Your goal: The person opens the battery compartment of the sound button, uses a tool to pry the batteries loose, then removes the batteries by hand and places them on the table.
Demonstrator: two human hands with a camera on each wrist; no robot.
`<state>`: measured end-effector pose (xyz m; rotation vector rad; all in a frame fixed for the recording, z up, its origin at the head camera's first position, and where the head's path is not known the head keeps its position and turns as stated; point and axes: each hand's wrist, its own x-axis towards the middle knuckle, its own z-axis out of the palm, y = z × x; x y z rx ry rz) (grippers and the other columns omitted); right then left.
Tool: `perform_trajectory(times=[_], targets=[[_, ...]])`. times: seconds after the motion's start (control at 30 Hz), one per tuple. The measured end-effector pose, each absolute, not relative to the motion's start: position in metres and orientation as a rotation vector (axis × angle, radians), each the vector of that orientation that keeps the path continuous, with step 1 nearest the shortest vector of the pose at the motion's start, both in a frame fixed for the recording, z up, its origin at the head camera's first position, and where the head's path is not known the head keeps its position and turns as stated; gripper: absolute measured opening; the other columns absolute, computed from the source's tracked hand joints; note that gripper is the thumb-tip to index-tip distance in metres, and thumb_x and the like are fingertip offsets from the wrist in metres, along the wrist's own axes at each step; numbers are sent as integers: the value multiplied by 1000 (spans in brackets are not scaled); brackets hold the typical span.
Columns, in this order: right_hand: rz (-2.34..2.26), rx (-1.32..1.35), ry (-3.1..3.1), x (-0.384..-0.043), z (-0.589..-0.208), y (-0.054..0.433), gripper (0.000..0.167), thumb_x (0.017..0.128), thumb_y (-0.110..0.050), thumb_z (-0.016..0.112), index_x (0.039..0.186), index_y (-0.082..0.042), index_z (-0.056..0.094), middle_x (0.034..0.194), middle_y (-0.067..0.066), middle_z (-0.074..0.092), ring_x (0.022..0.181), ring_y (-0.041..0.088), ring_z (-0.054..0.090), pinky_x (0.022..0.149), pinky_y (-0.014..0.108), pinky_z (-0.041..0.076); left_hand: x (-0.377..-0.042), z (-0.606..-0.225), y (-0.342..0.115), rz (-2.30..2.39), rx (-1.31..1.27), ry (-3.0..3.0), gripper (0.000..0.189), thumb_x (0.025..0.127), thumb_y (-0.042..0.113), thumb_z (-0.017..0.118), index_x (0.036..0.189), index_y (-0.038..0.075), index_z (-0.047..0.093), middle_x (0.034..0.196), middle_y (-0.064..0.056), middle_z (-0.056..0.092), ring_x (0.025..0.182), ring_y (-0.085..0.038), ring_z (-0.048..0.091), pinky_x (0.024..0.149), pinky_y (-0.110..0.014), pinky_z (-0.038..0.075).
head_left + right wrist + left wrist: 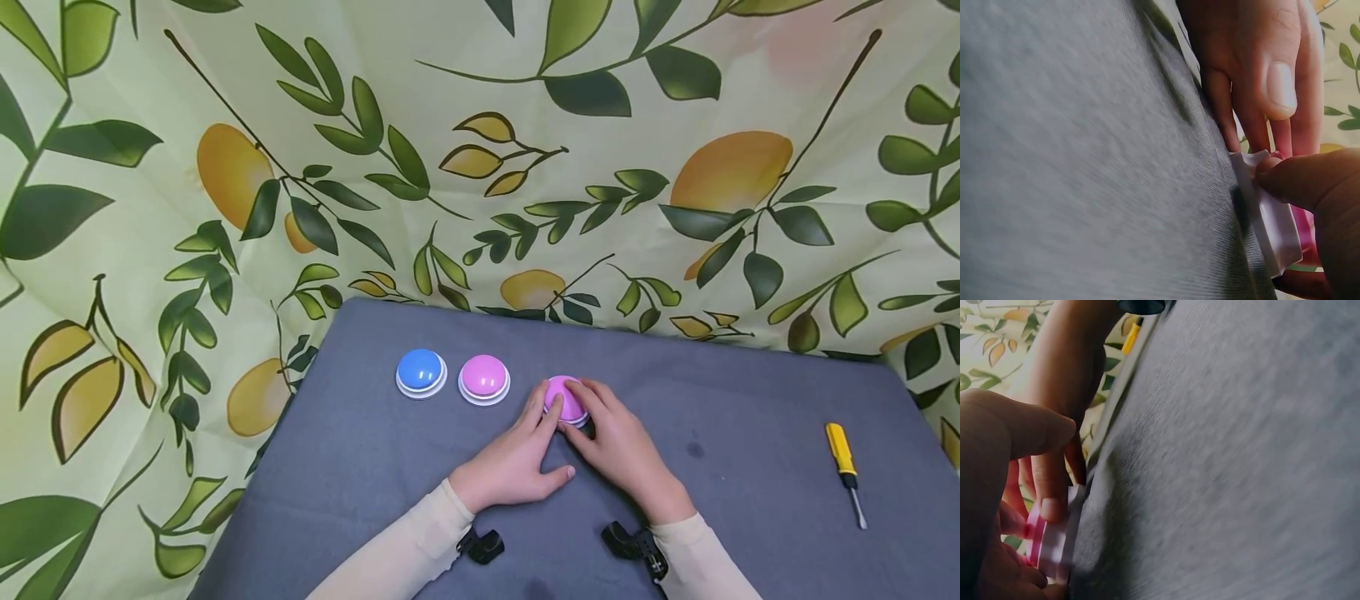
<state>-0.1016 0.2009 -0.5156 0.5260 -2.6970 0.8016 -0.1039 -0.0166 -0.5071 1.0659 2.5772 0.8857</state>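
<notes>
Both hands meet at a pink push button (pixel 567 402) with a domed top and white base. My right hand (pixel 626 442) holds it, the thumb (pixel 1300 181) against the white base (pixel 1266 212) and the fingers over the far side. My left hand (pixel 513 462) touches the left side with fairly straight fingers, its thumb (pixel 1035 428) sticking out free of the button. Fingers cover part of the dome. To the left sit a second pink push button (pixel 483 377) and a blue push button (pixel 421 372), both on white bases, touched by neither hand.
A screwdriver (pixel 842 454) with a yellow handle lies at the right on the grey cloth-covered table (pixel 360 500). Behind the table's far edge hangs a leaf-and-fruit patterned curtain (pixel 420 250). Black wrist cameras are strapped at both sleeves.
</notes>
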Motion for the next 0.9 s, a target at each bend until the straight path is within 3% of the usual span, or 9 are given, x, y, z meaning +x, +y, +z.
perform_trajectory(times=[0.23,0.57,0.9], targets=[[764,520,-2661,-86,-518,201,66,89,-20,91,145,0,65,137,23,64,116,44,70,92,62,59,-91,-507,-16,861,1104,2575,100,104,42,72,174,2,13,181,-23,-6,167,-30,10,127,-36,32],[774,543,-2631,-68,-523,201,68,85,-24,92,142,0,64,132,20,64,112,40,68,91,59,60,-73,-511,-21,853,1178,2628,98,102,41,74,172,-1,19,180,-23,2,163,-30,27,124,-34,37],[788,530,-2590,-64,-525,202,66,80,-26,91,137,-2,67,128,18,65,110,40,67,87,59,60,-68,-518,-21,901,1222,2715,85,102,33,76,169,1,34,179,-21,15,159,-29,36,123,-33,39]])
